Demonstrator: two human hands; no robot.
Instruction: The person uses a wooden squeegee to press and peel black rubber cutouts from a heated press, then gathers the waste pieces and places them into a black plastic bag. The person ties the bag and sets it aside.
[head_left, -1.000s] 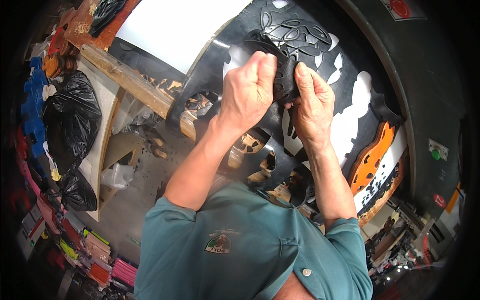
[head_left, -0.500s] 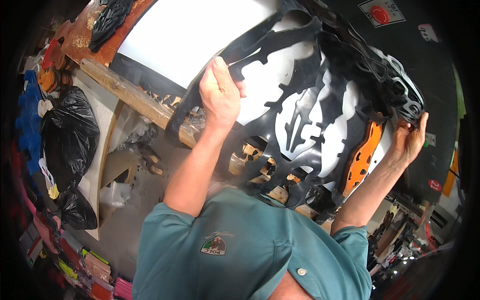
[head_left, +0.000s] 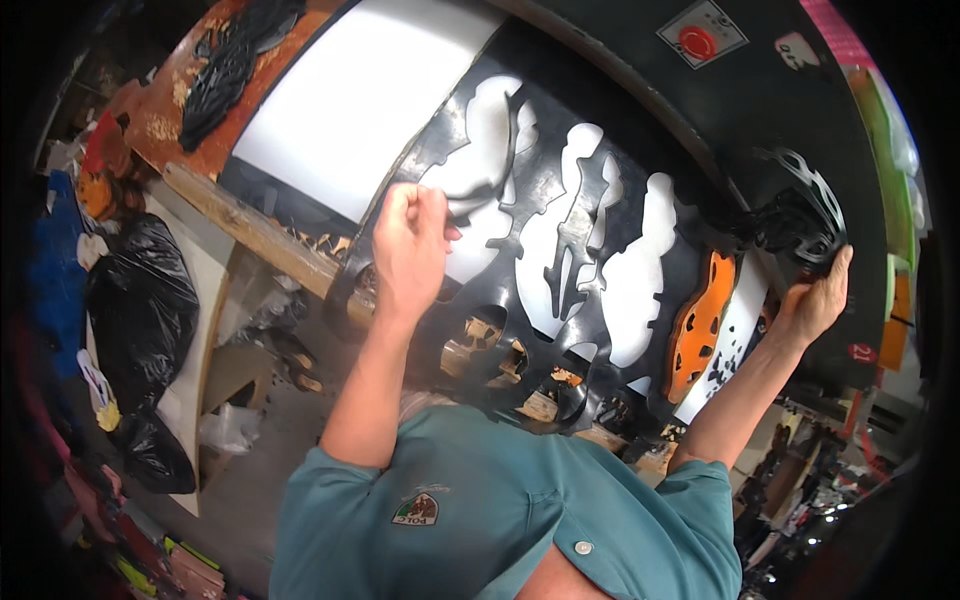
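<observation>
In the head view, the right grip (head_left: 815, 295) is closed around the lower end of a black bundle (head_left: 805, 220) of thin looped pieces, which rises above this grip and also trails to its left. The left grip (head_left: 412, 250) is curled over the black sheet (head_left: 545, 105); I cannot tell if it pinches the sheet or is only a loose fist. Just right of this grip a flap of the sheet looks lifted, so a careless pull could, I think, tear its narrow bridges. The loops seem to be held only at one end, therefore some may slide out of the right grip. To the left of the right grip, the orange piece (head_left: 698, 330) lies near the trailing end, which could catch it and drag it.
</observation>
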